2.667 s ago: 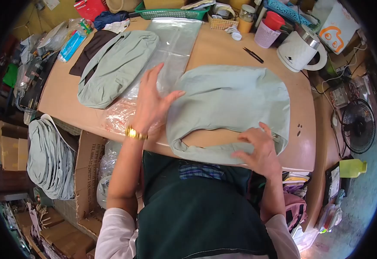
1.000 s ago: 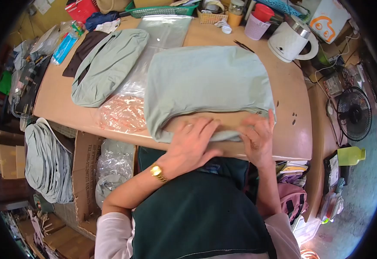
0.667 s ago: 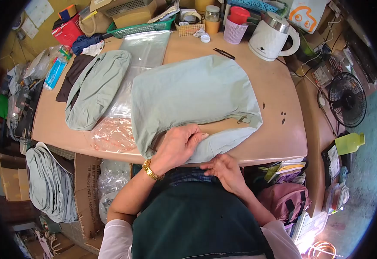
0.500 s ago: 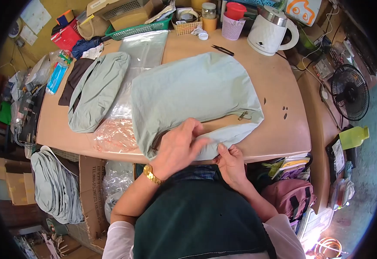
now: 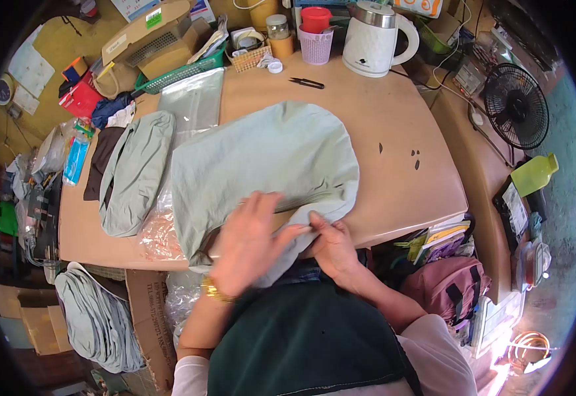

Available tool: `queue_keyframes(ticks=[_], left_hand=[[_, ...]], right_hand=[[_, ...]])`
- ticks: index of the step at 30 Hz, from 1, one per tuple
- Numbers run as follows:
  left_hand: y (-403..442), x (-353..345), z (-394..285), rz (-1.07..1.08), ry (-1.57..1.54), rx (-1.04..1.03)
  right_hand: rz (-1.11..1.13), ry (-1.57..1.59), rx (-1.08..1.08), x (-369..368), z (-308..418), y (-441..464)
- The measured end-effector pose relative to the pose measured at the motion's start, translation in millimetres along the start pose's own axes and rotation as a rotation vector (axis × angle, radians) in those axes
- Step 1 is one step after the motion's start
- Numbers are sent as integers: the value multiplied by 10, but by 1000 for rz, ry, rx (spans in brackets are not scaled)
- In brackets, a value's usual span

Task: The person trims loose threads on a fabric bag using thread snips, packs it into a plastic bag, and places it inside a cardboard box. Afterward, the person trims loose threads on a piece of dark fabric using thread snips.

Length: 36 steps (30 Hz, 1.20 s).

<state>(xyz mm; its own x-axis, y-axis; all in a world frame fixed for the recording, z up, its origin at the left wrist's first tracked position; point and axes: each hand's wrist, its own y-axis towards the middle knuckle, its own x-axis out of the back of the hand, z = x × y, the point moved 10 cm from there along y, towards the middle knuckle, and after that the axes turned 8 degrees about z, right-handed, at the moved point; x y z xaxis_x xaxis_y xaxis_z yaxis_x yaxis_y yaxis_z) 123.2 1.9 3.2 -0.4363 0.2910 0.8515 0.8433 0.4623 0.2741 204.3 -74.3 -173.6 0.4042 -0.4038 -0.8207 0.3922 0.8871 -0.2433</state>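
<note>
Lying at the left of the table (image 5: 413, 191), the folded grey-green fabric piece (image 5: 136, 175) rested partly over a dark brown cloth (image 5: 100, 168), just as it had a second earlier. A clear plastic sleeve (image 5: 195, 99) came next, its near part slipping under the grey-green fabric cover (image 5: 261, 158) being worked on. That cover lay at the near edge of the table, its long opening toward the person, and its near strip had just been drawn down over the edge; half a second before, more of it was on the tabletop. The left hand (image 5: 252, 241) was over the opening, blurred, its fingers loose and spread, its thumb reaching toward the other hand; I could not tell how firmly it touched the cloth. Beside it, the right hand (image 5: 333, 247) had kept its thumb and forefinger pinched on the strip. To me, that meant the edge was under control while the left was free to handle the cloth. Farther right and back, the black thread snips (image 5: 308, 83) and the white kettle (image 5: 369, 43) stood untouched.
</note>
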Motion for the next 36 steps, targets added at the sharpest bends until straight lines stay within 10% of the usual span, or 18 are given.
queue_keyframes(ticks=[15,21,31,36], left_hand=[[15,32,427,82,-131,270],[-23,-69,356,192,-198,253],[-303,-354,403,659,-33,271],[-115,-206,376,447,79,207]], right_hand=[[7,16,134,321,368,266],[218,-90,-238,-190,39,265],[-202,-431,237,219,835,977],[-53,-565,465,-24,818,889]])
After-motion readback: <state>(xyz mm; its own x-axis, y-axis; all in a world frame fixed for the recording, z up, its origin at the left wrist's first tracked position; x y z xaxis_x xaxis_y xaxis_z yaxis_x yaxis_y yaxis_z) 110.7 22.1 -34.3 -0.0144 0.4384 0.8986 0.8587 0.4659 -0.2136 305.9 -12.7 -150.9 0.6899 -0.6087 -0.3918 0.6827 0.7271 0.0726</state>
